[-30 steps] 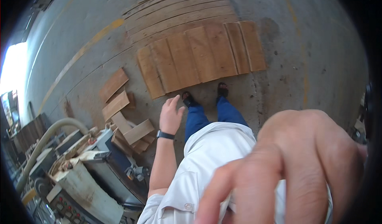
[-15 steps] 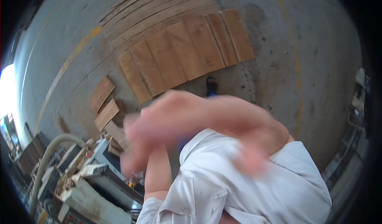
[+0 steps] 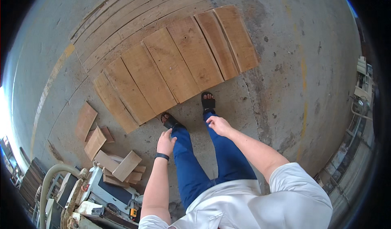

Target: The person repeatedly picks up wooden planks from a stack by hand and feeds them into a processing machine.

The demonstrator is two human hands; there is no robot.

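My left hand [image 3: 165, 142], with a dark band on the wrist, hangs beside my left leg, its thumb apart from loosely bent fingers. Over my right leg is my right hand [image 3: 219, 126], its fingers loosely bent and apart from the thumb. Neither hand shows anything in its grasp. Just beyond my sandalled feet, a row of wide wooden boards [image 3: 158, 62] lies side by side on the concrete, with narrow gaps between some of them. Both hands are apart from the boards.
Long narrow planks [image 3: 134, 21] lie behind the row. Offcuts of wood [image 3: 95, 142] are scattered at the left, beside a machine [image 3: 110, 188] with a thick pale hose [image 3: 51, 176]. Metal framing [image 3: 346, 172] runs along the right edge. Yellow lines mark the floor.
My hands were raised and blurred in front of my body, the right forearm crossing leftward. Now they are lowered and separated beside my legs. The view has shifted, showing both legs and feet.
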